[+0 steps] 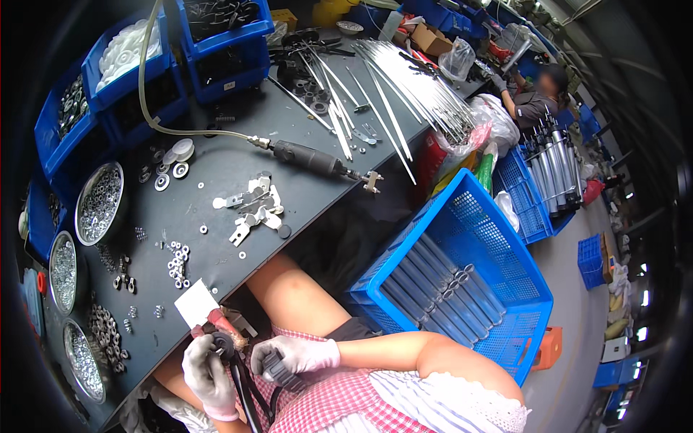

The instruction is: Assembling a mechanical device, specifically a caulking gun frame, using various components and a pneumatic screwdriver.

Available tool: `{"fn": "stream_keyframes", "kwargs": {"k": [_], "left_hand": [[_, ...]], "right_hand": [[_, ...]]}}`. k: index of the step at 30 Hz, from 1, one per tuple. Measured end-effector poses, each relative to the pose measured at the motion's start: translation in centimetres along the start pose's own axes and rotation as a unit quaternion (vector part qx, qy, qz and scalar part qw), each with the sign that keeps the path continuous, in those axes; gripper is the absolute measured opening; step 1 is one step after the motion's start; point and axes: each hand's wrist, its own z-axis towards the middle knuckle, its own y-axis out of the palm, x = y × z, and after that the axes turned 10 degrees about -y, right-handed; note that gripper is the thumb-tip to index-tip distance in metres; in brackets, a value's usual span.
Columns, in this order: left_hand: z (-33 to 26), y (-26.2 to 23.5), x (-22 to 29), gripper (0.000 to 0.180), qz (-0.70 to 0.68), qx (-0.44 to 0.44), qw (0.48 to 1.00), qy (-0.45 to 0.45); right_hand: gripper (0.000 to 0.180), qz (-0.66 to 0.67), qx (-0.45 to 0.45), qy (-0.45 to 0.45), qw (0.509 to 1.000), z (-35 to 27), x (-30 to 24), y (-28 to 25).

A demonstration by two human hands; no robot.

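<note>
With twelve o'clock at the top of the view, the left hand, in a white glove, is pinching a round black part, thumb and fingertips closing on it with little gap. A black strap is running from just below that part toward five o'clock; whether the two are joined, I cannot tell.

The right hand, also gloved, is curling its fingers around a dark grey ribbed piece, whose long axis is pointing from about ten to four o'clock. Some of those fingers are hiding behind it, so how tightly they are closing is unclear. From the right fingers, the round part is lying near ten o'clock, close by but apart, with the left hand nearer to it. Both pieces are sitting over the checked apron, in front of the table edge. A white card is lying around eleven o'clock from the round part.

No brand or readable writing is showing; a blue bin is carrying a small pale label, too small to read.
</note>
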Motion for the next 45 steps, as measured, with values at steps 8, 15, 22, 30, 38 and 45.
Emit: {"fn": "stream_keyframes", "kwargs": {"k": [8, 15, 22, 30, 38, 45], "left_hand": [[-0.6, 1.2, 1.5, 0.028, 0.015, 0.077, 0.994, 0.078], [1.6, 0.5, 3.0, 0.041, 0.139, 0.021, 0.972, 0.188], [1.9, 0.3, 3.1, 0.046, 0.131, -0.017, 0.972, 0.192], [1.2, 0.4, 2.4, 0.042, 0.043, 0.009, 0.994, 0.1], [1.1, 0.6, 1.7, 0.031, 0.022, 0.015, 0.996, 0.08], [1.1, 0.6, 0.3, 0.021, -0.031, 0.007, 0.995, 0.09]], "right_hand": [[0.015, -0.125, -0.01, -0.003, 0.992, 1.9, -3.1, -1.5], [0.011, -0.158, -0.043, -0.142, 0.976, 3.5, -10.1, -3.6], [0.024, -0.489, 0.194, -0.191, 0.829, 13.2, -19.6, -11.3], [0.047, -0.773, 0.171, 0.027, 0.611, 24.9, -20.7, -17.5], [0.056, -0.726, 0.237, -0.068, 0.642, 26.6, -21.1, -18.0], [0.064, -0.757, 0.19, 0.068, 0.621, 26.4, -19.9, -18.7]]}}
